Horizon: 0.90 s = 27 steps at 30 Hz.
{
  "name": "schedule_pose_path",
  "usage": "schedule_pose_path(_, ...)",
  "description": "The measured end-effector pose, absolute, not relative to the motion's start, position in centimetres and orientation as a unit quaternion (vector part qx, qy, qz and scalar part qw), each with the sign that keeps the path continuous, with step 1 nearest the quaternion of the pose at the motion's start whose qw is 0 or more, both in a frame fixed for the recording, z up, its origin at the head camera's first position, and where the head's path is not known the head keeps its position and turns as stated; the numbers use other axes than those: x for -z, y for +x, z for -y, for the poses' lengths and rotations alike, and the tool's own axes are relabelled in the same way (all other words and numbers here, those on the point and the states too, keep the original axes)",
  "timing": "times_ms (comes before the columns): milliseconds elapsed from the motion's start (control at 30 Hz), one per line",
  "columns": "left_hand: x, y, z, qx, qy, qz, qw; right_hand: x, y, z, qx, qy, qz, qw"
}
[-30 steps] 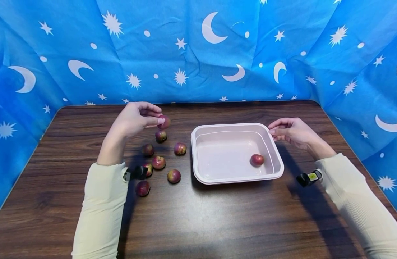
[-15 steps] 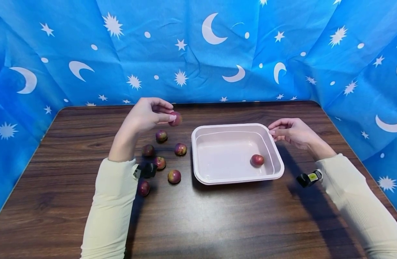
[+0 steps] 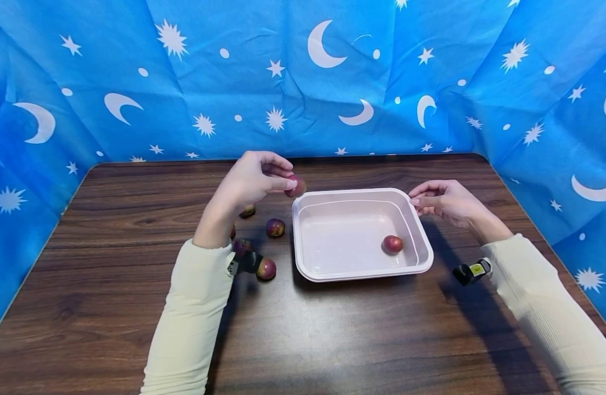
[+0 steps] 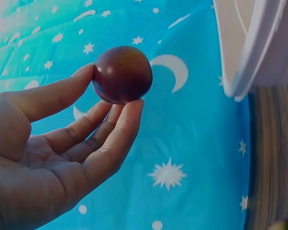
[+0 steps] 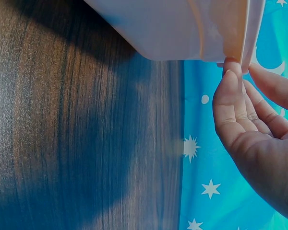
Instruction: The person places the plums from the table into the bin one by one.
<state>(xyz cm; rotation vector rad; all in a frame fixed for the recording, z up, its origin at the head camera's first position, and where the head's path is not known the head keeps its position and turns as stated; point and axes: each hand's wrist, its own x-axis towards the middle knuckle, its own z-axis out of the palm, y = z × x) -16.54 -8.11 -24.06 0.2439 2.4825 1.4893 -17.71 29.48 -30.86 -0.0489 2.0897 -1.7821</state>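
Between thumb and fingertips my left hand pinches a dark red plum, held above the table just off the back left corner of a white plastic tub. In the left wrist view the thumb presses one side of the fruit and the fingers the other. My right hand pinches the tub's rim at its back right corner; the right wrist view shows thumb and fingers on either side of that rim. Inside the tub, toward the right, lies one red plum.
Several plums lie on the wooden table left of the tub, among them one plum near its left wall and another plum in front. My left forearm and wrist camera partly hide the others. A blue star-patterned cloth hangs behind.
My left hand has carried the pinched plum rightward, from above the loose plums to the tub's back left corner. The right hand and the tub have stayed put.
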Motion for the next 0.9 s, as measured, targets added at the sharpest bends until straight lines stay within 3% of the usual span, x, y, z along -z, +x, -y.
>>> schedule_pose_path(900,25.8,-16.4,5.5,-0.501,0.126,-0.846,0.13,31.1,-17.8,-29.5,0.655,-0.033,-0.728,0.199)
